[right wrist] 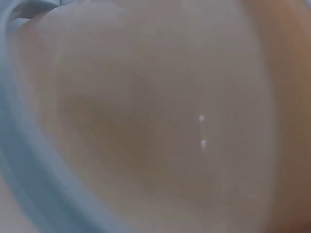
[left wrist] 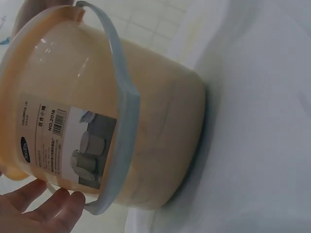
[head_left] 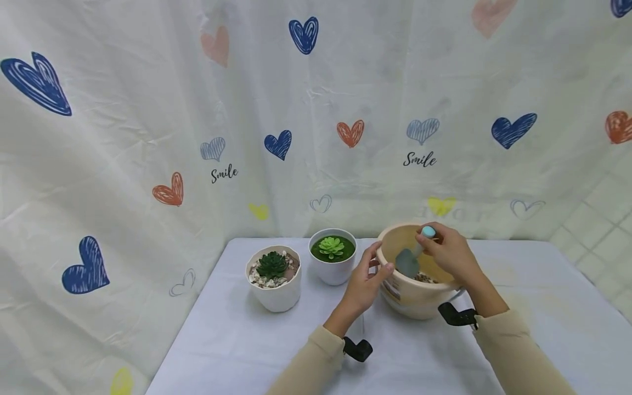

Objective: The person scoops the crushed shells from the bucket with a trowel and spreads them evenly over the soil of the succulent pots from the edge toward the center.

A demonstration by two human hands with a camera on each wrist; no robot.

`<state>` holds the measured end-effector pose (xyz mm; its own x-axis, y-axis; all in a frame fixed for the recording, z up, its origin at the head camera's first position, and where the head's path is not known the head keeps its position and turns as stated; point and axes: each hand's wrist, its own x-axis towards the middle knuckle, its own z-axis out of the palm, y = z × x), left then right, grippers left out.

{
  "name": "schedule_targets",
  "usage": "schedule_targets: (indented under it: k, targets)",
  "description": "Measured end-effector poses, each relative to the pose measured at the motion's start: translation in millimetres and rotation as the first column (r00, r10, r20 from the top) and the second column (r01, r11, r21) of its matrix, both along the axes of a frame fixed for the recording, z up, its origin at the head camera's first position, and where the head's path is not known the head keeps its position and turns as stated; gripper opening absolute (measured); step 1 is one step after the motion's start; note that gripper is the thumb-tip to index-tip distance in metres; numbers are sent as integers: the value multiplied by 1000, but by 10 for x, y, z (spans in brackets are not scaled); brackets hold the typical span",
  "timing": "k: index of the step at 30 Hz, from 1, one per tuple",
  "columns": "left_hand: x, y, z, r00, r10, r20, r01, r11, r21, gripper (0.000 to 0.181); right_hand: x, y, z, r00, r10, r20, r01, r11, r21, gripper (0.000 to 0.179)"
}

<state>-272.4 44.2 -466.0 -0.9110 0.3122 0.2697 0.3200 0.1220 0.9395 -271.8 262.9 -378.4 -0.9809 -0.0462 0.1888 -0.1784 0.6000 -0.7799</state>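
Observation:
A peach plastic bucket point(head_left: 415, 302) with a grey-blue handle point(left wrist: 127, 102) stands on the table. My left hand point(head_left: 362, 282) holds its left side near the rim; in the left wrist view, fingertips touch the wall beside a printed label point(left wrist: 68, 141). My right hand point(head_left: 451, 251) reaches over the right rim and grips a small shovel by its pale handle with a light-blue end point(head_left: 428, 232). The shovel's grey-green blade point(head_left: 407, 263) points down inside the bucket, above small mixed stones point(head_left: 424, 278). The right wrist view shows only the blurred bucket wall point(right wrist: 146, 121) and handle, no fingers.
Left of the bucket, a white pot point(head_left: 333, 270) holds a light-green succulent. Farther left, another white pot point(head_left: 276, 299) has a dark-green succulent among pebbles. A white cloth covers the table point(head_left: 222, 340). Behind hangs a curtain point(head_left: 375, 66) printed with hearts.

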Motion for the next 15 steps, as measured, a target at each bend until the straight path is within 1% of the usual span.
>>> schedule_targets:
  k: [3,7,10,15]
  targets:
    - [-12,36,-34,999,14,33,-15,1000,18,63,12,14,-2,1000,22,-13,-22,1000,-15,41]
    - [-21,58,-84,997,21,72,-24,999,37,68,9,17,-7,996,86,19,-84,995,-49,41]
    - [-29,57,-104,997,15,75,-19,999,45,68,-2,12,-11,991,122,51,-119,991,-59,42]
    - [-29,42,-104,998,13,59,-15,999,40,68,-23,18,-19,988,131,76,-126,990,-66,42]
